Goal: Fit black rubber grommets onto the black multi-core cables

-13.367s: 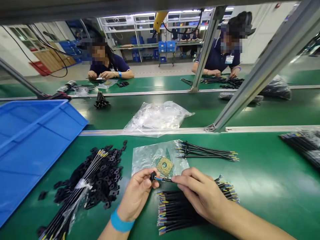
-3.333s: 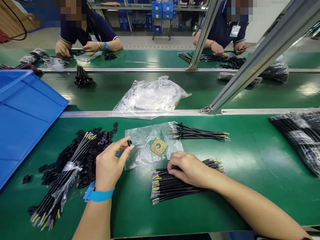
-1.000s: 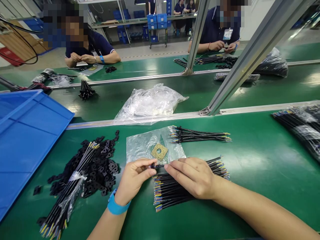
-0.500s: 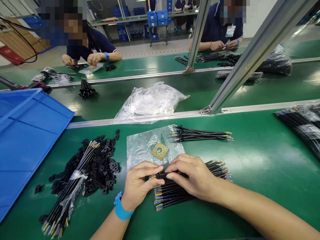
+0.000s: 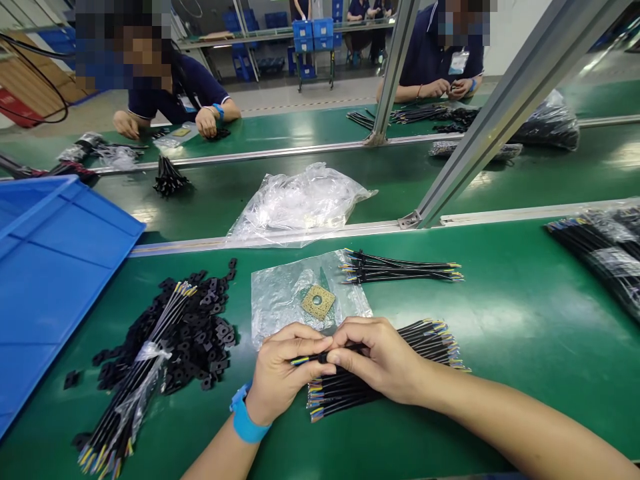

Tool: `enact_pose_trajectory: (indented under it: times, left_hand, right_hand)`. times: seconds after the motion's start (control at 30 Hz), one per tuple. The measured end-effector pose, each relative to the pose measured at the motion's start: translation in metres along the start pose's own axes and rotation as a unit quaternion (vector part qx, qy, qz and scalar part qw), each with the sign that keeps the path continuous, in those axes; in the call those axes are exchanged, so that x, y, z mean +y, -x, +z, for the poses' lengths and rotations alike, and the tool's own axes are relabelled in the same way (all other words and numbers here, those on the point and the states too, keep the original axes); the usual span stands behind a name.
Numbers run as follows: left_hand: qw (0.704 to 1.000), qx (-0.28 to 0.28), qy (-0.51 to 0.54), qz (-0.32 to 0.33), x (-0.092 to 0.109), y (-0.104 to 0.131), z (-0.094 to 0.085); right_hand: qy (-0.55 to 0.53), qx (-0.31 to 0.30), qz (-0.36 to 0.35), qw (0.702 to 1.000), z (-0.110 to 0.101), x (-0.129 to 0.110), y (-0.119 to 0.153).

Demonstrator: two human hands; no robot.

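My left hand, with a blue wristband, pinches a black cable near its coloured wire end, where a small black part sits on it. Right beside it, my right hand has its fingers closed on the same cable, the fingertips of both hands almost touching. Under my hands lies a row of black cables with coloured wire ends. Beyond them a yellowish square piece with a hole rests on a clear plastic bag. A smaller group of cables lies behind, to the right.
Small black parts are heaped at the left beside a tied cable bundle and a blue bin. Wrapped cables lie at the right. A metal post slants upward. Two people work across the table.
My fingertips have drawn closer together on the cable, and its wire end now sticks out further left. Across the table, one person's hands have moved apart.
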State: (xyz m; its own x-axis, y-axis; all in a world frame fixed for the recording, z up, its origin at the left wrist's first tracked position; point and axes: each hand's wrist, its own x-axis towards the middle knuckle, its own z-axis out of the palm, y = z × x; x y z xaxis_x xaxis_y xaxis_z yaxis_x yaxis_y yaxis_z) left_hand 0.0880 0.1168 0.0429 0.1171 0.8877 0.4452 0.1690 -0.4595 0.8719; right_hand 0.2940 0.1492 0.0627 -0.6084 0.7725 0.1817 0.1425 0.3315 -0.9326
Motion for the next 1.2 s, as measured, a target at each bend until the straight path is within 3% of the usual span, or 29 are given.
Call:
enact_pose_trajectory:
  times: [0.2,0.3,0.37,0.43,0.47,0.6,0.67,0.7,0.77,0.87,1.0,1.1,1.2]
  left_hand:
    - [0.999,-0.019,-0.03,0.025,-0.001,-0.001,-0.005]
    - [0.995,-0.027,-0.093,0.035,-0.005,-0.003,-0.025]
    - [0.977,0.033,-0.21,-0.003,-0.009,-0.005,-0.048]
    - [0.919,0.11,-0.373,-0.071,-0.012,-0.005,-0.074]
    - [0.88,0.121,-0.447,-0.107,-0.013,-0.004,-0.086]
    - [0.734,0.057,-0.631,-0.242,-0.009,0.004,-0.114]
    - [0.692,0.009,-0.664,-0.283,-0.005,0.009,-0.118]
    - [0.684,-0.01,-0.667,-0.295,-0.005,0.011,-0.118]
    - [0.689,-0.036,-0.658,-0.301,-0.008,0.015,-0.118]
    - [0.724,-0.039,-0.638,-0.26,-0.017,0.018,-0.118]
    - [0.781,0.034,-0.602,-0.161,-0.023,0.015,-0.112]
    - [0.816,0.082,-0.556,-0.134,-0.02,0.009,-0.102]
    - [0.843,0.094,-0.511,-0.14,-0.02,0.004,-0.094]
  right_hand:
    - [0.02,0.01,-0.036,0.999,-0.001,-0.004,-0.002]
    - [0.067,0.036,-0.106,0.991,-0.007,-0.014,-0.002]
    - [0.121,0.071,-0.15,0.979,-0.015,-0.019,-0.002]
    - [0.198,0.118,-0.183,0.956,-0.028,-0.02,-0.004]
    - [0.246,0.143,-0.194,0.939,-0.036,-0.017,-0.005]
    - [0.446,0.19,-0.167,0.858,-0.075,0.009,-0.015]
    - [0.491,0.176,-0.118,0.845,-0.093,0.024,-0.019]
    - [0.494,0.167,-0.093,0.848,-0.101,0.031,-0.021]
    - [0.48,0.152,-0.051,0.863,-0.11,0.039,-0.023]
    - [0.455,0.134,-0.011,0.88,-0.112,0.045,-0.025]
    - [0.444,0.12,0.024,0.887,-0.104,0.044,-0.03]
    - [0.44,0.125,0.014,0.889,-0.095,0.034,-0.027]
    - [0.395,0.018,-0.01,0.919,-0.08,0.021,-0.02]
